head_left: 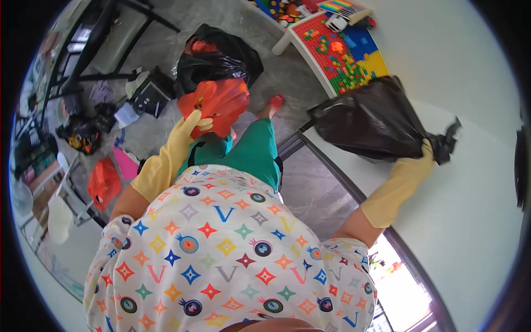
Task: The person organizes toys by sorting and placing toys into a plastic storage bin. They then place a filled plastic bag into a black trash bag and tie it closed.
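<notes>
My left hand [192, 128], in a yellow rubber glove, is closed on a crumpled red plastic bag [224, 105] in front of my green trousers. Out to the right, my right hand [425, 150], gloved the same way, grips a full black garbage bag [368, 119] by its gathered neck. The loose end of that bag sticks out past my fingers, and its body hangs up and to the left. Beyond the red bag, a second black garbage bag [235, 58] sits on the floor with something red showing at its top.
A toy brick table [359, 41] with loose bricks stands at the upper right by a white wall [470, 72]. On the left are a dark-framed chair [119, 44], a black box [152, 97], another red bag [104, 182] and scattered items. A door frame [332, 177] runs beside my legs.
</notes>
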A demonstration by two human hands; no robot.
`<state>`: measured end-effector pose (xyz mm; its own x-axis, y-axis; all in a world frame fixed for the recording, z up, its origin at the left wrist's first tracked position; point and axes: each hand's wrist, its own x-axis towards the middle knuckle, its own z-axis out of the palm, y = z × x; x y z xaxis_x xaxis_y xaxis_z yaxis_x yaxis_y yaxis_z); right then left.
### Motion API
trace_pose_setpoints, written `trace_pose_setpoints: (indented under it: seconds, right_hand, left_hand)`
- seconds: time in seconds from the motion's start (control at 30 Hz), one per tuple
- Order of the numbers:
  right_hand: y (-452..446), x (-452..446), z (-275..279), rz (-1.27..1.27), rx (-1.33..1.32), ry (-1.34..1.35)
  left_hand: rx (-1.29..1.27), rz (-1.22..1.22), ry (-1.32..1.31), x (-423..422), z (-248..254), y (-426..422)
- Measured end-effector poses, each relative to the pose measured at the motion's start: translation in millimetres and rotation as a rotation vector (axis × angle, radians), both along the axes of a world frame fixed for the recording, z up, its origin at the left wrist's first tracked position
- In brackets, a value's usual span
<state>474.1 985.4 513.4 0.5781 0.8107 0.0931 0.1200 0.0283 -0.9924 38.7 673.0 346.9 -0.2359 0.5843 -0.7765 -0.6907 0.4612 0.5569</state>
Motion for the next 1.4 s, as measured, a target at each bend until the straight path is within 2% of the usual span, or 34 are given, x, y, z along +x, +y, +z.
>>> trace_pose_setpoints:
  seconds: [0.13,0.2,0.23,0.27,0.3,0.33,0.37,0.4,0.47,0.53,0.57,0.6,0.73,0.77,0.87,0.9,0.97,1.03,1.07,1.1,1.13,1.2,1.23,1.27,1.3,1.33,1.4]
  right_hand:
    - [-61.5,-24.3,-25.7,0.069,-0.125,0.235]
    - [-86.0,-44.5,-42.8,0.062,-0.275,0.222]
    - [-97.3,-32.7,-75.7,0.215,-0.302,0.068]
    - [-104.2,-39.5,-87.4,0.257,-0.382,0.045]
    - [-111.1,-46.2,-99.0,0.304,-0.461,0.018]
    - [-113.0,-72.3,-94.9,0.246,-0.586,0.128]
    - [-118.2,-79.7,-112.5,0.322,-0.571,0.175]
    - [-124.0,-81.4,-137.1,0.401,-0.555,0.222]
    - [-130.7,-77.5,-189.8,0.574,-0.591,0.165]
    - [-126.4,-82.3,-204.1,0.623,-0.765,0.047]
    - [-126.1,-82.6,-231.3,0.677,-0.616,0.050]
    - [-126.5,-75.4,-254.9,0.705,-0.719,-0.147]
    - [-124.9,-58.9,-347.1,0.768,-0.708,-0.428]
    - [-125.7,-56.9,-369.2,0.770,-0.700,-0.481]
    - [-144.5,-53.4,-422.6,0.671,-0.724,-0.576]
    - [-142.8,-50.9,-445.0,0.776,-0.772,-0.572]
    - [-145.4,-48.6,-465.2,0.754,-0.792,-0.631]
    - [-149.8,-46.6,-484.3,0.702,-0.827,-0.694]
    - [-141.1,-41.0,-474.7,0.800,-1.020,-0.684]
    - [-144.5,-35.0,-493.0,0.763,-0.999,-0.760]
    - [-152.3,-27.2,-516.9,0.726,-0.978,-0.834]
    - [-137.2,-16.3,-480.7,0.877,-1.264,-0.785]
    - [-155.7,-8.6,-509.7,0.799,-1.176,-0.913]
    - [-174.7,-2.1,-535.0,0.664,-1.161,-0.851]
    - [-192.4,7.1,-568.1,0.717,-1.139,-0.959]
    - [-211.0,14.7,-606.9,0.767,-1.112,-1.068]
    - [-222.9,9.2,-603.4,0.972,-1.138,-1.160]
  left_hand:
    - [-0.010,0.032,-0.020,-6.8,-15.7,-14.4]
    - [0.047,-0.005,-0.044,-15.1,-43.2,-27.0]
    - [0.057,-0.023,-0.032,-15.8,-45.3,-29.9]
    - [0.066,-0.042,-0.018,-16.2,-46.7,-33.3]
    - [0.079,-0.123,0.071,-16.8,-49.2,-36.3]
    - [0.094,-0.202,0.161,-16.7,-52.1,-40.3]
    - [0.106,-0.280,0.254,-17.3,-55.8,-44.2]
    - [0.083,-0.231,0.212,-18.5,-61.2,-47.8]
    - [0.024,-0.134,0.129,-19.9,-73.0,-56.3]
    - [0.091,-0.295,0.254,-16.3,-72.0,-60.3]
    - [0.084,-0.396,0.329,-13.0,-63.9,-57.3]
    - [0.078,-0.337,0.265,-10.6,-69.4,-61.5]
    - [-0.001,-0.207,0.198,21.0,-48.5,-49.8]
    - [0.033,-0.258,0.210,18.3,-54.7,-55.4]
    - [0.128,-0.524,0.602,27.3,-69.1,-71.7]
    - [0.185,-0.530,0.580,27.3,-73.6,-72.3]
    - [0.260,-0.632,0.628,22.1,-82.8,-81.2]
    - [0.232,-0.382,0.285,10.2,-102.3,-96.8]
    - [0.210,-0.243,0.130,8.7,-106.6,-97.5]
    - [0.137,-0.231,0.160,9.5,-109.2,-102.0]
    - [0.178,-0.409,0.360,17.2,-104.0,-97.7]
    - [0.231,-0.714,0.826,32.7,-93.3,-89.1]
    - [0.173,-0.633,0.800,42.9,-90.9,-82.1]
    - [0.119,-0.549,0.775,51.2,-86.5,-72.8]
    - [0.168,-0.657,0.799,54.3,-79.5,-61.0]
    - [0.146,-0.610,0.764,55.5,-82.5,-61.2]
    - [0.122,-0.579,0.734,54.6,-87.9,-64.9]
